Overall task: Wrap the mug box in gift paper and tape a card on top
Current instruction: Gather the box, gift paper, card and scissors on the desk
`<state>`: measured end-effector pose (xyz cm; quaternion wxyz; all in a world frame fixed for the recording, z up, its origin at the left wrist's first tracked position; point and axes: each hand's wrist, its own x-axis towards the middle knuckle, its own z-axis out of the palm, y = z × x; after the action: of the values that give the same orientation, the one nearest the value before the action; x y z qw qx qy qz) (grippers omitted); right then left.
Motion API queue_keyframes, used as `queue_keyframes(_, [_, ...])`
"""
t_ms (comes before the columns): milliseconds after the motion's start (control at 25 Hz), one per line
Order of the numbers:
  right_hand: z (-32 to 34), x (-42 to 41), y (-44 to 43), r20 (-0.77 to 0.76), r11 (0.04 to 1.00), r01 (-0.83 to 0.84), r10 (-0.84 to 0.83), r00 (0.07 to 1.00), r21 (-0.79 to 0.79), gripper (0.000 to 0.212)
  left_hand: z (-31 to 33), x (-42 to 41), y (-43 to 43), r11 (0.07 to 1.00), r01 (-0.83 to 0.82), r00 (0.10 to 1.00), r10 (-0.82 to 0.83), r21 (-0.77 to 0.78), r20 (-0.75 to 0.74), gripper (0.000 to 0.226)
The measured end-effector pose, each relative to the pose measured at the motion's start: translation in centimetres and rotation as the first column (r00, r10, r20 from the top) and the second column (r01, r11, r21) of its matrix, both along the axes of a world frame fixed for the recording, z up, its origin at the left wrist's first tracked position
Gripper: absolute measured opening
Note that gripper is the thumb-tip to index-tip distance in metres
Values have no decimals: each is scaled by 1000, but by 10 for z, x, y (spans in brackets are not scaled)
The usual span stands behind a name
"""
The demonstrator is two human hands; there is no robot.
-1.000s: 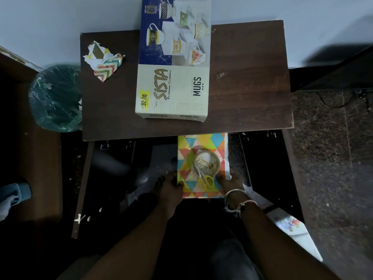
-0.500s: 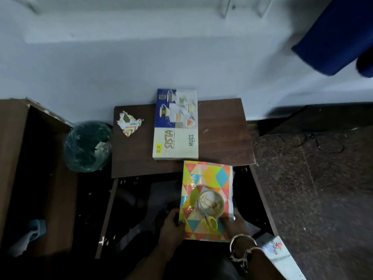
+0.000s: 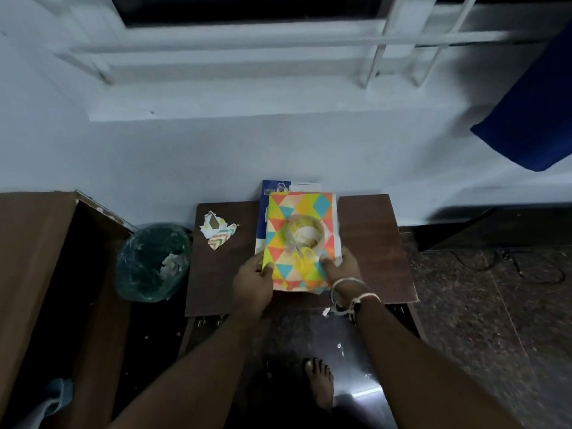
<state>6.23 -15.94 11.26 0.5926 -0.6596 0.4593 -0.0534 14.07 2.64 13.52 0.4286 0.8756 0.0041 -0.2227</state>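
Wall: pale, with a barred window above the work area

Cupboard: brown, at the left, its interior too dark to inspect

Blue cloth: hangs in at the upper right

Table: small, dark wood, set against the wall

Bin: stands just beside the table's left edge, lined with a green bag. Contents: pale paper bits near the right side

Mug box: lies flat at the middle of the table, its far end against the wall. Only its blue left strip and far edge show, as the gift paper covers the rest

Gift paper: a folded pack with coloured triangles, held directly over the mug box. It cannot be determined whether it rests on the box or is just above it

Left hand: grasps the pack's near left corner, thumb on top

Right hand: grasps the near right corner, thumb on top, bangles at the wrist

Paper scraps: a small heap on the table left of the box, apart from it

Carried on the pack: scissors with yellow handles, and against them a round piece, too blurred to identify
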Motion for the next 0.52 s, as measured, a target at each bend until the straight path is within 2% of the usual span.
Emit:
queue_keyframes(120, [-18,24,-9,-113,994,-88,80,990,-68,40,-11,25,-7,985,104,988,-118,141,98,44])
queue_keyframes(200, [-24,17,-11,-180,969,-146,111,977,-198,50,-14,19,-3,972,124,984,-147,201,103,52])
queue_keyframes(280, [-28,-8,-9,-169,946,-114,64,983,-304,58,-17,0,10,983,54,975,-90,177,201,50])
queue_keyframes(400, [-45,-72,-7,-160,909,-5,-67,985,-416,39,-35,-32,46,965,-134,947,58,225,317,33])
queue_keyframes(440, [-54,-95,-8,-193,892,-32,-62,979,-451,38,-45,-43,63,943,-186,946,96,277,309,34])
queue_keyframes(520, [-77,-143,-15,-372,863,-194,7,928,-467,39,-74,-67,100,875,-230,962,139,426,233,49])
